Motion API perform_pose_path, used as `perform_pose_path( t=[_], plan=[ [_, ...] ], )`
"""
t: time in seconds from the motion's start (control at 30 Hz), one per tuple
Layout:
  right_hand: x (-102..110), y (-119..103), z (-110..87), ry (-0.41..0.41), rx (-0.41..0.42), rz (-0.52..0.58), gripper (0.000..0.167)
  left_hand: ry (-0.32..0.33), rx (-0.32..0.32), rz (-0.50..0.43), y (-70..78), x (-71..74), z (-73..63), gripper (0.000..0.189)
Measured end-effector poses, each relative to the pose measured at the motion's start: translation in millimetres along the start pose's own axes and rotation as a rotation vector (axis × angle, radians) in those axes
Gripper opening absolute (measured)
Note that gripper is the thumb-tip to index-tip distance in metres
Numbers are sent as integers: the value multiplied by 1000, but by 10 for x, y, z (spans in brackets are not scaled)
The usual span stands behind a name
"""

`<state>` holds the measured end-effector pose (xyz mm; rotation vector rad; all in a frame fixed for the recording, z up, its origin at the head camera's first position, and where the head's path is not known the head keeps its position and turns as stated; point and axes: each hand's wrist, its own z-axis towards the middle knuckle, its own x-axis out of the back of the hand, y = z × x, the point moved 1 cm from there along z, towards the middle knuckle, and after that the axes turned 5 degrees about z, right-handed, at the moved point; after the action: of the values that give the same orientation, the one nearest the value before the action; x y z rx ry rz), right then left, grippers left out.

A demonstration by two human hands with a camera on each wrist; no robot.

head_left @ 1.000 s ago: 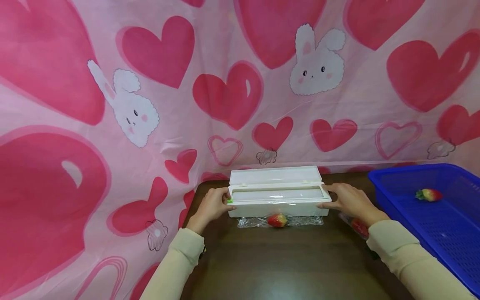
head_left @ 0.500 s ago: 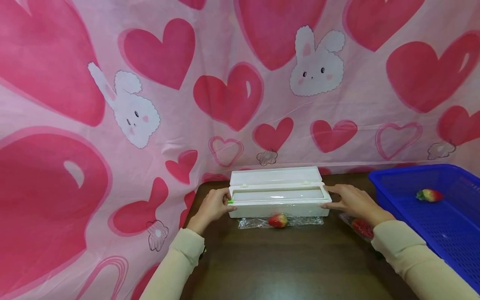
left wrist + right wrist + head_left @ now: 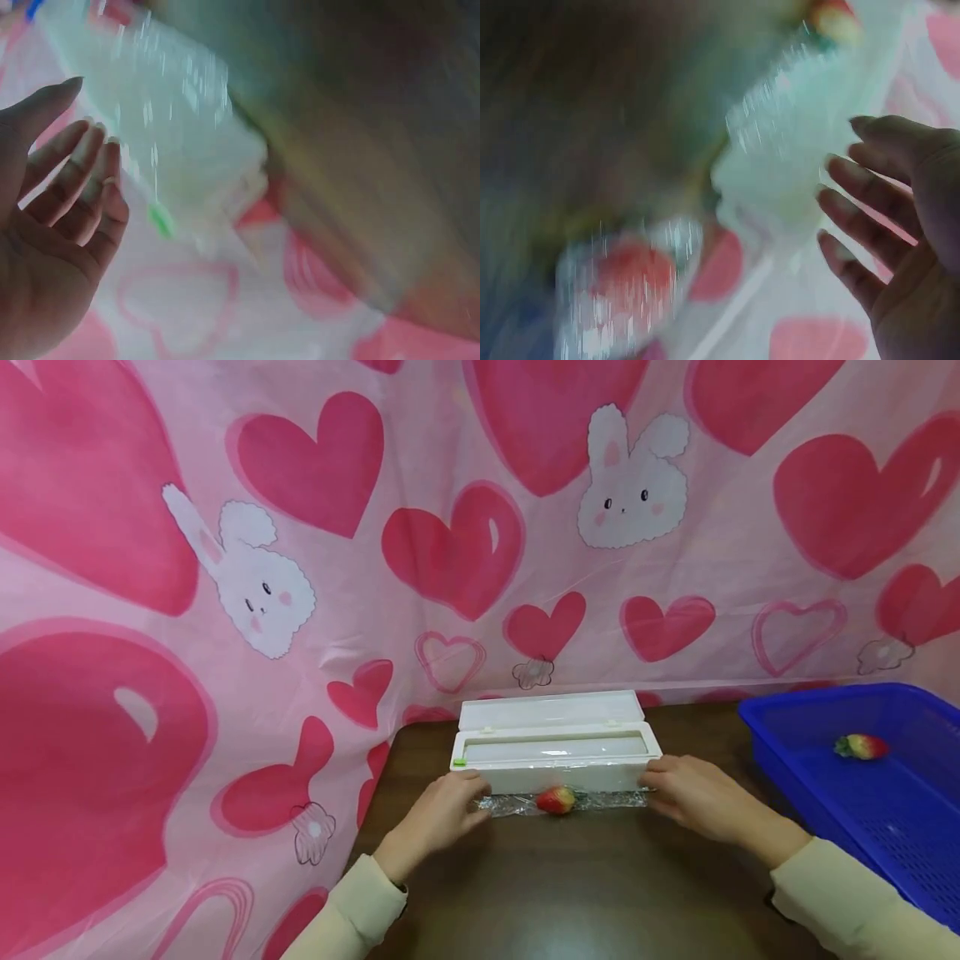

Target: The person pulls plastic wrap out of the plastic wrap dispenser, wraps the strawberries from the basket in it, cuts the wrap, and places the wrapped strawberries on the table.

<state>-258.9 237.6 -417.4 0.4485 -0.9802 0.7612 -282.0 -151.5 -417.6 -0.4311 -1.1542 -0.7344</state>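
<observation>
A white cling film dispenser [image 3: 555, 778] stands at the back of the table with its lid raised. A strip of cling film [image 3: 517, 805] runs down its front, and a red and yellow strawberry [image 3: 556, 800] lies on it. My left hand [image 3: 444, 814] hovers by the left end of the strip, fingers loosely bent with nothing in them. At the right end is my right hand [image 3: 697, 800], its fingers near the dispenser's front corner. The right wrist view shows that hand's fingers spread and relaxed. Beside it, blurred, is a film-wrapped red fruit [image 3: 634, 274], which my right hand hides in the head view.
A blue plastic basket [image 3: 780, 768] stands on the right with one strawberry [image 3: 862, 746] inside. A pink cloth [image 3: 450, 443] with hearts and rabbits hangs behind the brown table [image 3: 570, 893]. A green slider [image 3: 459, 762] sits at the dispenser's left end.
Both hands have let go of the dispenser's ends and come down and nearer to the front, toward the ends of the film strip. The dispenser and the strawberry stay in place.
</observation>
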Motion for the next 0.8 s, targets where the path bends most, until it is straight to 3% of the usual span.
perform_pose_path(
  t=[0.17,0.27,0.53,0.8],
  plan=[
    [-346,-51,75,-151,95,-85,28,-170,-44,169,129,-296,123,19],
    [-464,-37,74,-161,96,-154,29,-229,-33,254,130,-419,162,15],
    [-555,-3,46,-88,155,-314,30,-208,-65,396,62,-496,195,4],
    [-615,-14,42,-93,212,-386,23,-183,-99,462,67,-511,169,7]
  ],
)
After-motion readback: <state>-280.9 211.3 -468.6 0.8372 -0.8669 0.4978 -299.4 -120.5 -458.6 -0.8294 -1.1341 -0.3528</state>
